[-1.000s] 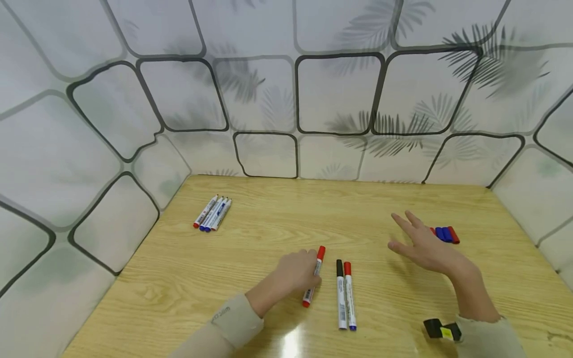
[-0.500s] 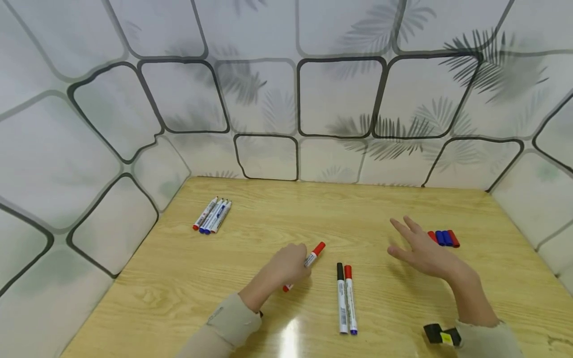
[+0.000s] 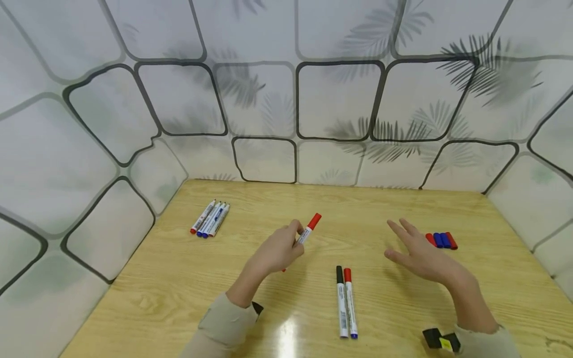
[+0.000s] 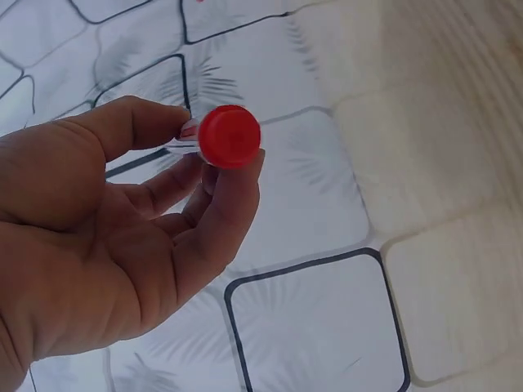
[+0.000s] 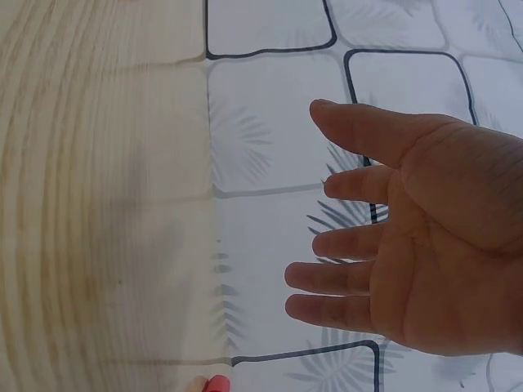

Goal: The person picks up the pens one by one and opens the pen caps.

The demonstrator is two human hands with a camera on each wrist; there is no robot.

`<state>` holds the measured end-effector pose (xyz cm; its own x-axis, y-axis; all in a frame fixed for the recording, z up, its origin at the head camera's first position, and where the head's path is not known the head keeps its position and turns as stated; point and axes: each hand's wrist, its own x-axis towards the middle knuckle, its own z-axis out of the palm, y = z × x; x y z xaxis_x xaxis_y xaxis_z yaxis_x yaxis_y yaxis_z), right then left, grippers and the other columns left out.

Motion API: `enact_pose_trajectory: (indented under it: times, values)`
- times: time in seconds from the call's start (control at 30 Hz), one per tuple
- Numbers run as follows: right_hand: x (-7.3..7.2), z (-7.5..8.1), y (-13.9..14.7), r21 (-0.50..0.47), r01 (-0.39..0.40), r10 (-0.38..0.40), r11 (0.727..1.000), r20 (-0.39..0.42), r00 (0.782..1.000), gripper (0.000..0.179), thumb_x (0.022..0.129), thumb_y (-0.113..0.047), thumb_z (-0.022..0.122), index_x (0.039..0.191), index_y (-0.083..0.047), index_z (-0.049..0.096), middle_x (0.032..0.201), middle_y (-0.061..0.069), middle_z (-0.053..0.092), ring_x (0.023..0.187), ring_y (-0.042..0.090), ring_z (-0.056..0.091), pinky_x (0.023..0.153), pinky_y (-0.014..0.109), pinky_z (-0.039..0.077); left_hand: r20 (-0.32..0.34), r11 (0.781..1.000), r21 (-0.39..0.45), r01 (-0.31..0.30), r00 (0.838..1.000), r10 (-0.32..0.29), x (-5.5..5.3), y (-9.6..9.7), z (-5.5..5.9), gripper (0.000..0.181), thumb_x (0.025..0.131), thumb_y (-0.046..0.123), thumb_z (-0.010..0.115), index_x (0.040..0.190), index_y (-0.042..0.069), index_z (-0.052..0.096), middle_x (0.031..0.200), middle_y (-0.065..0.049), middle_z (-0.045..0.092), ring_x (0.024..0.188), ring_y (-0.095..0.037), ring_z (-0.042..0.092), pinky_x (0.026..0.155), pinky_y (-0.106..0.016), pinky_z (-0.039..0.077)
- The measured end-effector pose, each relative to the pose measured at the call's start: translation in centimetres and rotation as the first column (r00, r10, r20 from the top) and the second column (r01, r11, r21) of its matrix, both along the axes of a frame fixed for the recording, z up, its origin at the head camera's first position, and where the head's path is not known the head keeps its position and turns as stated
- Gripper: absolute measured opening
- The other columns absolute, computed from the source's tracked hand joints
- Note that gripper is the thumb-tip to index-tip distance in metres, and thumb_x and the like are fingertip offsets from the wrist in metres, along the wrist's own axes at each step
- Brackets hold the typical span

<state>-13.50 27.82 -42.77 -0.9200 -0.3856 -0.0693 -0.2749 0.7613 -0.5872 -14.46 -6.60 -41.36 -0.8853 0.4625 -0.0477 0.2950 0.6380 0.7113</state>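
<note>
My left hand (image 3: 274, 250) pinches a red-capped marker (image 3: 310, 228) between thumb and fingers, raised over the table and tilted with its cap up and to the right. In the left wrist view the marker's red end (image 4: 230, 136) faces the camera, hiding most of the barrel. My right hand (image 3: 423, 256) hovers with fingers spread, holding nothing; the right wrist view shows its bare palm (image 5: 445, 245). Between the hands lie a black-capped marker (image 3: 342, 303) and a red-capped marker (image 3: 351, 304), side by side. Several red and blue caps (image 3: 442, 240) lie just beyond my right hand.
Several uncapped markers (image 3: 209, 219) lie in a row at the table's far left. The wood-grain table (image 3: 170, 293) meets patterned walls (image 3: 340, 99) at the back and both sides. Black wrist straps show at both sleeves.
My left hand has lifted the red-capped marker off the table and carried it away from me and slightly left, turning it to a slant. The right hand stays nearly still.
</note>
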Motion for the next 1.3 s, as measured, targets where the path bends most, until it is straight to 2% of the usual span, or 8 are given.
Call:
enact_pose_trajectory:
  times: [0.2,0.4,0.57,0.7,0.93,1.03,1.17,1.3]
  values:
    - [0.5,0.8,-0.4,-0.014,0.002,-0.002,1.0,-0.006,1.0,0.081,0.101,-0.039,0.057,0.158,-0.003,0.014,0.158,0.034,0.005,0.139,0.061,0.014,0.1,0.077,0.025,-0.061,0.996,0.076,0.041,0.997,-0.036,0.0,-0.3,1.2,0.029,0.101,0.003,0.046,0.129,0.002,0.043,0.079,-0.007,0.056,0.051,-0.011,0.04,0.046,-0.022,0.035]
    - [0.9,1.6,-0.8,-0.045,-0.003,0.001,0.999,-0.039,0.999,0.083,0.101,-0.038,0.058,0.159,-0.006,0.009,0.159,0.032,0.007,0.141,0.058,0.014,0.101,0.076,0.025,-0.066,0.994,0.097,0.041,0.997,-0.035,0.2,-0.4,2.2,0.03,0.106,0.01,0.044,0.135,0.008,0.041,0.071,-0.003,0.052,0.05,-0.011,0.035,0.046,-0.023,0.032]
    - [1.5,2.7,-1.6,-0.063,-0.002,-0.002,0.998,-0.063,0.998,0.082,0.1,-0.039,0.058,0.16,-0.01,0.01,0.16,0.028,0.009,0.143,0.054,0.015,0.102,0.074,0.026,-0.077,0.991,0.125,0.046,0.996,-0.037,0.5,-0.5,3.0,0.031,0.105,0.011,0.047,0.136,0.011,0.043,0.082,-0.004,0.06,0.054,-0.012,0.04,0.049,-0.024,0.036]
    - [2.1,4.0,-2.8,-0.08,0.001,-0.008,0.997,-0.08,0.997,0.081,0.1,-0.041,0.059,0.16,-0.016,0.011,0.162,0.022,0.012,0.145,0.048,0.016,0.104,0.071,0.028,-0.103,0.99,0.124,0.073,0.993,-0.061,0.8,-0.5,3.6,0.032,0.104,0.014,0.052,0.135,0.014,0.045,0.084,-0.003,0.061,0.059,-0.012,0.044,0.053,-0.025,0.038]
    - [2.8,5.7,-5.4,-0.132,-0.014,-0.005,0.991,-0.146,0.989,0.081,0.098,-0.042,0.06,0.16,-0.027,0.011,0.157,0.013,0.026,0.132,0.041,0.042,0.096,0.064,0.043,-0.187,0.989,0.102,0.103,0.979,-0.083,1.5,-0.1,4.2,0.032,0.102,0.017,0.057,0.133,0.018,0.05,0.089,0.0,0.058,0.068,-0.013,0.049,0.059,-0.026,0.043]
    - [3.2,6.0,-6.3,-0.166,-0.019,-0.009,0.986,-0.17,0.985,0.08,0.098,-0.04,0.062,0.16,-0.029,0.012,0.156,0.012,0.03,0.128,0.04,0.048,0.092,0.062,0.047,-0.236,0.992,0.068,0.109,0.968,-0.09,1.9,0.2,4.3,0.03,0.102,0.018,0.058,0.131,0.019,0.052,0.091,0.0,0.055,0.068,-0.013,0.047,0.058,-0.025,0.042]
    - [3.6,6.2,-7.0,-0.182,-0.023,-0.016,0.983,-0.212,0.977,0.078,0.097,-0.036,0.064,0.159,-0.028,0.018,0.152,0.011,0.038,0.121,0.036,0.056,0.087,0.057,0.052,-0.326,0.993,0.007,0.118,0.939,-0.109,2.2,0.6,4.3,0.029,0.101,0.019,0.059,0.13,0.021,0.053,0.093,0.0,0.054,0.074,-0.013,0.047,0.062,-0.025,0.043]
    - [3.7,6.1,-7.3,-0.191,-0.034,-0.018,0.981,-0.261,0.965,0.071,0.096,-0.031,0.066,0.156,-0.025,0.028,0.143,0.009,0.049,0.11,0.029,0.063,0.082,0.048,0.056,-0.396,0.994,-0.039,0.098,0.912,-0.105,2.5,0.7,4.4,0.029,0.1,0.019,0.061,0.128,0.023,0.056,0.094,0.001,0.054,0.077,-0.012,0.046,0.065,-0.026,0.042]
